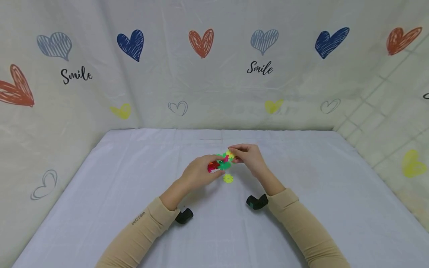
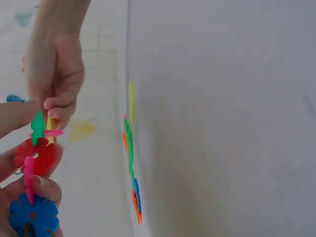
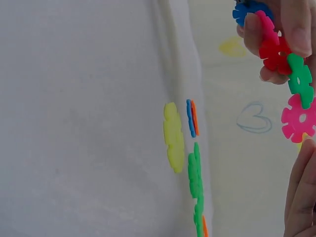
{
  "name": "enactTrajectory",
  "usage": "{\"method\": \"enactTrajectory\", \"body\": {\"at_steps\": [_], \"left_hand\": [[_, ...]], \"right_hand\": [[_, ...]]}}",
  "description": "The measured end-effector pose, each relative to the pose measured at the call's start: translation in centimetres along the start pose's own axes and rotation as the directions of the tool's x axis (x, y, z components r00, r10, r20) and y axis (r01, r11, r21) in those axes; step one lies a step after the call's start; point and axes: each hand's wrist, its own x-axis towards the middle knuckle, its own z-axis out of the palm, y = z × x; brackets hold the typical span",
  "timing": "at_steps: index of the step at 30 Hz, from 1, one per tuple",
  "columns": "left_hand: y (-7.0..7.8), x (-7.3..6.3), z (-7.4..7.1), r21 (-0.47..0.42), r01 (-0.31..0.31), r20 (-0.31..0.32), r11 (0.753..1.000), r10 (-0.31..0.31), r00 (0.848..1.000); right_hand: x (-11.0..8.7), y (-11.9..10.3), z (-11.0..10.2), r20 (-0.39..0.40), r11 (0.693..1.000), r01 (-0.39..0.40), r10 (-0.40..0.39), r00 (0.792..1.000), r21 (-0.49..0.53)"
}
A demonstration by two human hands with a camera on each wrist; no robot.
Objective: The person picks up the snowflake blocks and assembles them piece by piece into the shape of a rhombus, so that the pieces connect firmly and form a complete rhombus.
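My left hand (image 1: 197, 171) grips a chain of slotted plastic snowflake discs. The left wrist view shows a blue disc (image 2: 32, 215), a pink one seen edge-on and a red disc (image 2: 39, 158) by its fingers. A green disc (image 3: 300, 79) and another pink disc (image 3: 296, 118) follow along the chain in the right wrist view. At the far end, my right hand (image 1: 249, 158) pinches a yellow disc (image 1: 230, 153) between thumb and fingers, right at that pink disc. Its edge shows thin in the left wrist view.
Beneath the hands, a loose yellow disc (image 1: 228, 178) lies on the white-covered table (image 1: 218, 242). Several green discs (image 3: 195, 168), a blue disc (image 3: 190, 118) and orange ones lie close by. A heart-printed curtain (image 1: 228, 82) stands behind. Black wrist-worn pieces (image 1: 257, 202) hang near the cuffs.
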Motion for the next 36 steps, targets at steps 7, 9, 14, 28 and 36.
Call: {"method": "enactTrajectory", "body": {"at_steps": [7, 9, 14, 28, 36], "left_hand": [[-0.3, 0.0, 0.0, 0.050, -0.087, -0.097, 0.995, 0.092, 0.991], [-0.5, -0.1, 0.1, 0.052, -0.118, -0.100, 0.992, 0.123, 0.987], [-0.5, -0.1, 0.1, 0.010, -0.166, -0.089, 0.986, 0.166, 0.982], [0.2, 0.3, -0.4, -0.068, -0.089, -0.004, 0.994, 0.089, 0.996], [0.1, 0.5, -0.3, -0.099, -0.079, 0.023, 0.992, 0.082, 0.996]], "right_hand": [[-0.3, -0.2, 0.1, -0.015, 0.999, 0.022, -0.022, 1.000, 0.036], [-0.5, -0.4, 0.1, -0.015, 0.999, 0.020, -0.019, 1.000, 0.038], [-0.8, -0.7, 0.3, -0.018, 0.999, 0.016, -0.015, 1.000, 0.042], [-0.7, -0.7, 0.3, -0.037, 0.998, 0.020, -0.018, 0.999, 0.059], [-0.8, -0.7, 0.2, -0.019, 0.998, 0.009, -0.008, 1.000, 0.059]]}}
